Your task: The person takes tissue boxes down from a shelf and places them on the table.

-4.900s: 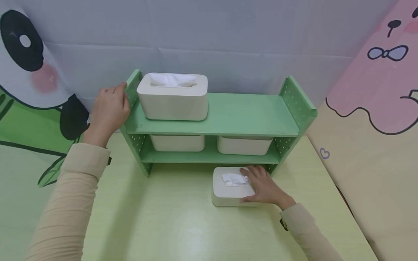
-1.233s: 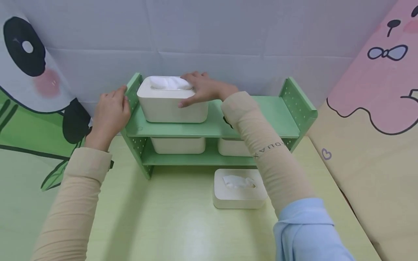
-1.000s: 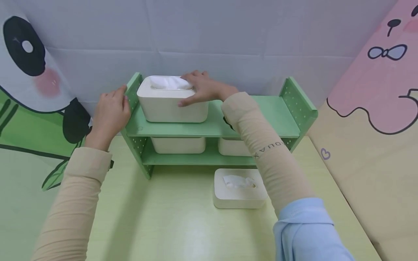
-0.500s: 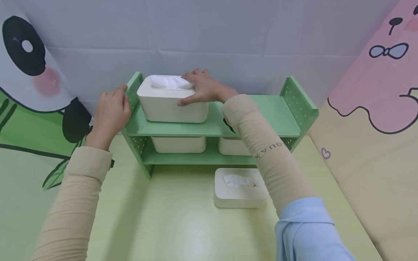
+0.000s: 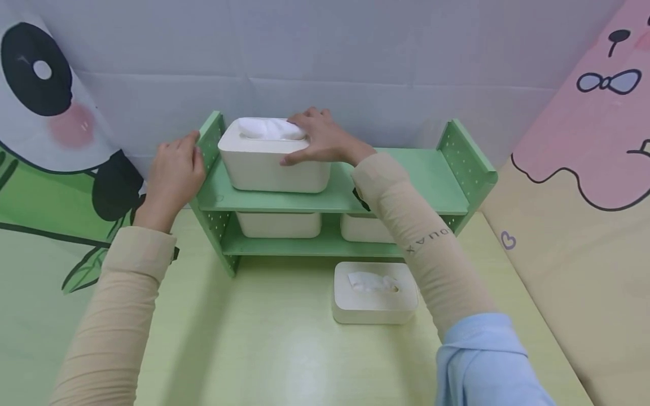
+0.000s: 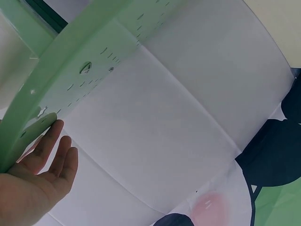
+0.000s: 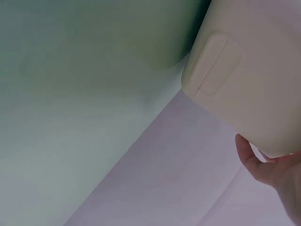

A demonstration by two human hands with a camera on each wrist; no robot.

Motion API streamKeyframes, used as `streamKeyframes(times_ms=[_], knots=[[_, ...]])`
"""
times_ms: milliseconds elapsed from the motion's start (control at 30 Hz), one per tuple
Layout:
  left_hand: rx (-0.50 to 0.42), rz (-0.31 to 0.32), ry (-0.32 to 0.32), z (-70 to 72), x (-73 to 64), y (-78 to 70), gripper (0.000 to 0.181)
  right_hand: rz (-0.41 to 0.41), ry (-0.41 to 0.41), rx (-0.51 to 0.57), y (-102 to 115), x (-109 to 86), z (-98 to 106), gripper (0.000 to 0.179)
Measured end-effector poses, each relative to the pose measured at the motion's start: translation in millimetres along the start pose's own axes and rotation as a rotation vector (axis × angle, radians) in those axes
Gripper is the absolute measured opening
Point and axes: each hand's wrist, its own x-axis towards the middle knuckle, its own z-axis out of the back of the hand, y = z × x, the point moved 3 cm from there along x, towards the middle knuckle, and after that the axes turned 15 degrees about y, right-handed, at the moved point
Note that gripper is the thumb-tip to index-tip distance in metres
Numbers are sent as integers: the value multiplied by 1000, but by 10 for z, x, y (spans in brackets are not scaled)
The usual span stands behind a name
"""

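A white tissue box [image 5: 274, 169], with tissue showing in its top slot, sits at the left of the upper tier of a green shelf [image 5: 439, 177]. My right hand [image 5: 327, 138] grips its right end, thumb on the front and fingers over the top. In the right wrist view, that hand [image 7: 275, 174] holds an edge of the box [image 7: 254, 89]. At the shelf's left end, my left hand [image 5: 175, 177] holds the top of the side panel [image 5: 209, 141]. In the left wrist view, the left hand's fingers [image 6: 47, 143] lie against the perforated panel [image 6: 99, 66].
Two more white boxes, a left one [image 5: 278, 225] and a right one [image 5: 367, 228], stand on the lower tier; my right sleeve partly covers the latter. A smaller tissue box [image 5: 373, 313] rests on the table [image 5: 284, 361] before the shelf. A wall cloth [image 5: 325, 45] hangs behind.
Earlier my right hand was on the tissue box on the table; it has since moved up to the upper one. That box has just shifted slightly right. My left hand has stayed put.
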Motion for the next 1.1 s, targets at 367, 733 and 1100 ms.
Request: streamKeyframes(times_ms=[367,733,1100], knots=[[-17,0,-1,-16,14,12,45,21,-39,-15,3,-132,-23,91],[-25,2,4,-17,27,0,45,55,-72,-45,67,-331,-35,90],[-35,-16,-6,1,24,14,46,164,-136,-149,271,-640,-141,88]])
